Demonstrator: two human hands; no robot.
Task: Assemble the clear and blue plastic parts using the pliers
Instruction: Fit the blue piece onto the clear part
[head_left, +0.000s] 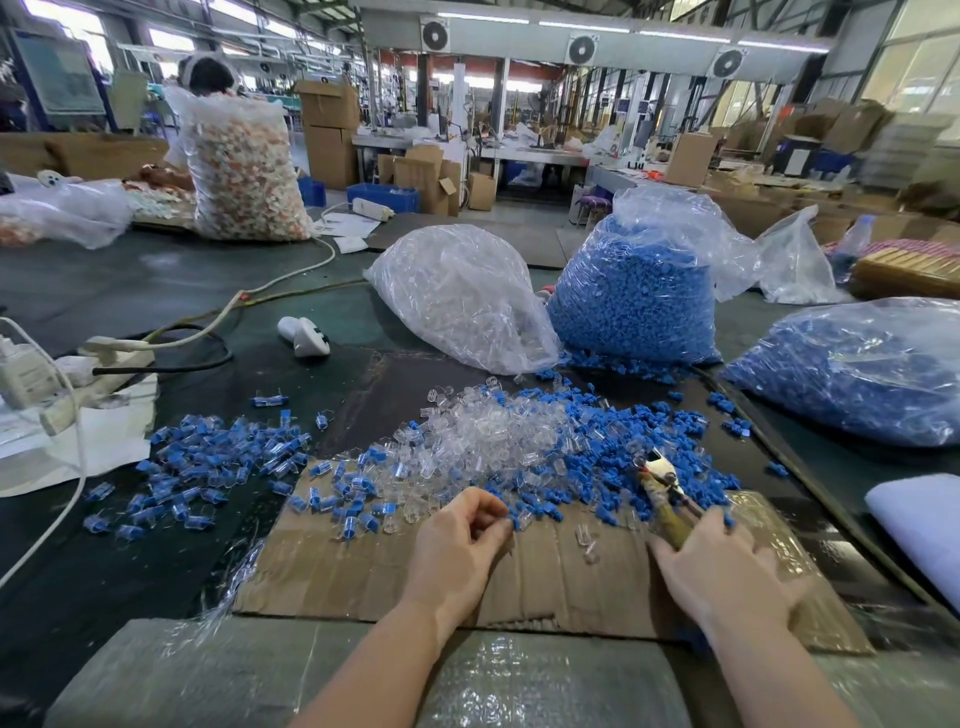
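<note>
My right hand (719, 564) grips the pliers (665, 493) by their handles, jaws pointing up into the loose blue parts (639, 441). My left hand (462, 540) has its fingers curled at the near edge of the pile and pinches a small blue part (515, 519) at the fingertips. A heap of clear parts (478, 431) lies in the middle of the cardboard sheet (374, 571). Assembled clear-and-blue pieces (218, 457) are scattered to the left.
A bag of clear parts (462, 296) and two bags of blue parts (634, 301) (852, 369) stand behind the pile. A power strip with cables (104, 358) lies at the left, a white device (304, 335) beside it. A person sits by a large bag (244, 166) far left.
</note>
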